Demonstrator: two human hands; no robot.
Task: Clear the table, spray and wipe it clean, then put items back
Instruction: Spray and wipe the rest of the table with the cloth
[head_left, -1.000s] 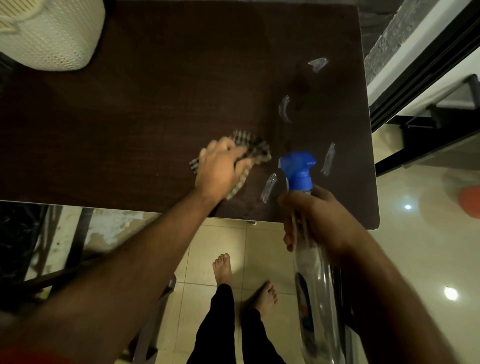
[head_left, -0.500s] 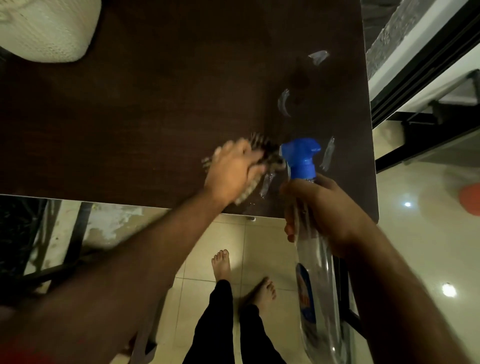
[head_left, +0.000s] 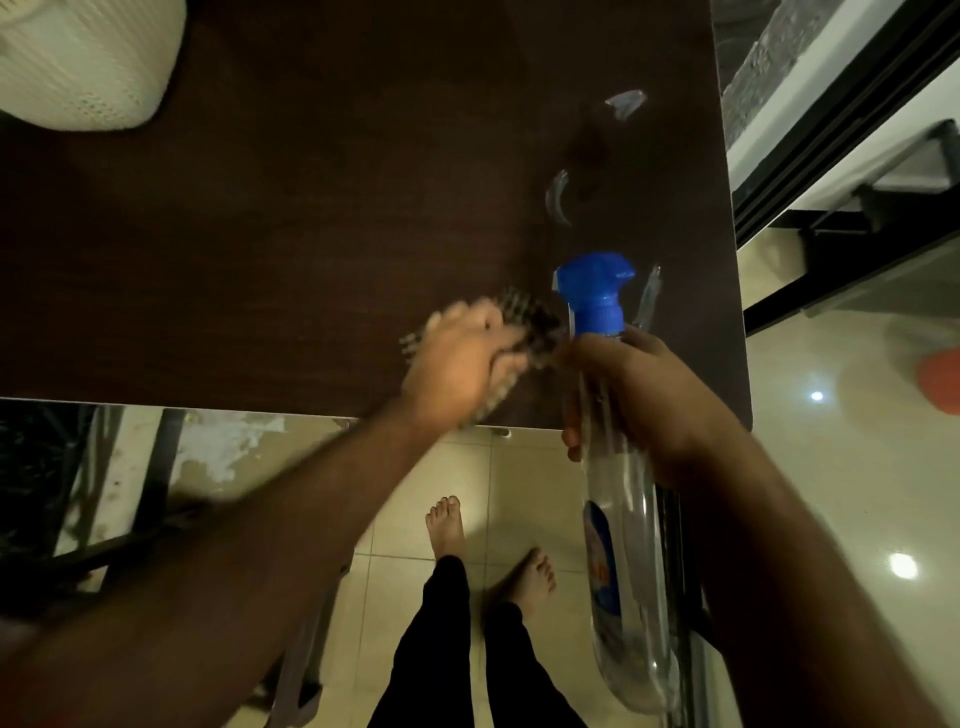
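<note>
Here the wiping step is in hand. The left hand presses a checked cloth flat on the dark wood desk, fingers curled over the bunched fabric; the hand is motion-blurred, so the exact finger lie is unclear. The right hand is wrapped round the neck of a clear spray bottle with a blue trigger head, held just off the near right corner of the desk, above the tiled floor.

Wet streaks glint on the right part of the desk, beyond the cloth and not reached by it. A white perforated basket sits at the far left corner.

Judgement: the cloth needs to travel outward to those streaks, in overlapping passes, with even downward pressure so no liquid is left standing. The bottle sits close beside the wiping hand; lifting it clear or parking it would likely free the stroke and avoid a knock. The basket corner remains to be dealt with.
</note>
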